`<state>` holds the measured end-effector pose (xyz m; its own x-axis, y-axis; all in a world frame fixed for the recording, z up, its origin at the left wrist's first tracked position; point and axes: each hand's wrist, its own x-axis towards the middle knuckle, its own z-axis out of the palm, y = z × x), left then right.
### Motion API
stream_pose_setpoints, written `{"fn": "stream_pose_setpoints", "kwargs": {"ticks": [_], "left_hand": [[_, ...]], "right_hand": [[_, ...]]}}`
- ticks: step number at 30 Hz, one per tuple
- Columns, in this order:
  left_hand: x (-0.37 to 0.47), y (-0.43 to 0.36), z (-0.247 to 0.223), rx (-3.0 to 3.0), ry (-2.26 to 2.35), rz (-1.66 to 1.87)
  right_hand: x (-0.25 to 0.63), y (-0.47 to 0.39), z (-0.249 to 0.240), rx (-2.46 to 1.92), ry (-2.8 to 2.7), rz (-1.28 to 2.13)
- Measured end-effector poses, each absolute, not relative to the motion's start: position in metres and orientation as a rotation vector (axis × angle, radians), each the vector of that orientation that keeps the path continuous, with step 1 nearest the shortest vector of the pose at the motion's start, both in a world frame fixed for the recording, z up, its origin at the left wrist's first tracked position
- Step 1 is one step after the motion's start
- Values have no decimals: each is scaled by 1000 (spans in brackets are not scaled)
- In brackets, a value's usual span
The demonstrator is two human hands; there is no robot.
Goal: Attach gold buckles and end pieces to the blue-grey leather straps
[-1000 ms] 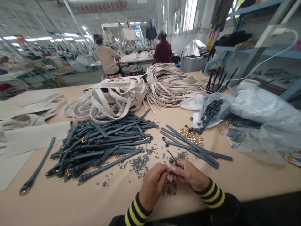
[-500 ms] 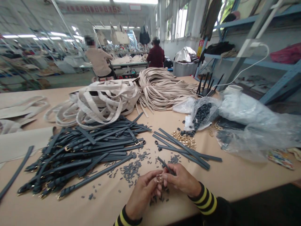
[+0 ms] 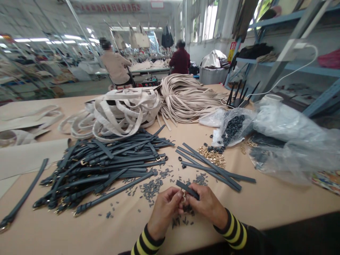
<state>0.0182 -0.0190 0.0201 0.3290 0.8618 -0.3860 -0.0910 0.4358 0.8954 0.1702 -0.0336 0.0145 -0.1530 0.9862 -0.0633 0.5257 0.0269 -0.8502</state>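
My left hand pinches a small metal buckle, which the fingers partly cover. In my right hand is a short dark grey strap, its free end pointing up and left over the buckle. The two hands nearly meet near the table's front edge. Small dark cut pieces lie scattered behind and beneath them. Several loose dark straps cross on the table beyond my right hand, beside a heap of gold buckles.
A big pile of dark buckled straps covers the left-centre of the table. Behind lie pale straps and a beige bundle. Plastic bags stand right. Two people are further back.
The strap in my right hand has turned flatter and now lies over the buckle, which shows less between the fingers. The whole view has shifted slightly, with things appearing further right.
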Motion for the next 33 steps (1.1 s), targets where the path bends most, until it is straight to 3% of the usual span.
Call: {"fn": "stream_pose_setpoints", "kwargs": {"ticks": [18,24,33], "left_hand": [[15,-19,16,1585,1196,736],[10,-16,25,1359,1145,668],[2,-7,35,1322,1226,865]], "right_hand": [[172,-31,17,-1454,-1748,1239],[175,-27,12,-1493,-1622,1222],[181,-32,11,-1099,-1473,1690]]}}
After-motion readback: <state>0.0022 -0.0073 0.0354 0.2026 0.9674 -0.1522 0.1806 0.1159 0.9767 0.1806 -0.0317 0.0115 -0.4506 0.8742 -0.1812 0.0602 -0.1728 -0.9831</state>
